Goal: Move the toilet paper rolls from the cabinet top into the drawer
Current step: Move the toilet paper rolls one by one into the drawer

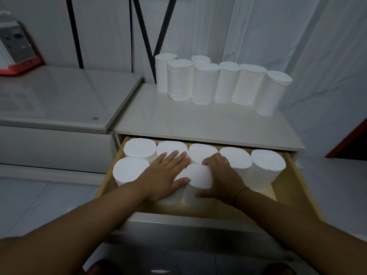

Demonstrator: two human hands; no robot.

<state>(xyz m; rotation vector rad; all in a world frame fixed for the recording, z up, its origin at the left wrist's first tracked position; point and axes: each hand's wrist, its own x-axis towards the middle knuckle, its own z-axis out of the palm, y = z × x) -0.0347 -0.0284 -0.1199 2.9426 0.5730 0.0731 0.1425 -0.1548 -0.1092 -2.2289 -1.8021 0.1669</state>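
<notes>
Several white toilet paper rolls (204, 84) stand upright in a row at the back of the cabinet top (198, 122). Below it the wooden drawer (297, 185) is pulled out and holds several upright rolls (139, 147). My right hand (222, 177) is curled around one roll (198, 179) in the front row of the drawer, fingers over its top edge and thumb on its near side. My left hand (164, 175) lies flat, fingers spread, on top of the roll to its left, which it mostly hides.
A grey appliance with a flat lid (59, 96) stands left of the cabinet, with a red and white box (15, 46) on it. A white wall runs behind and to the right. The drawer's front right corner holds bare wood (278, 193).
</notes>
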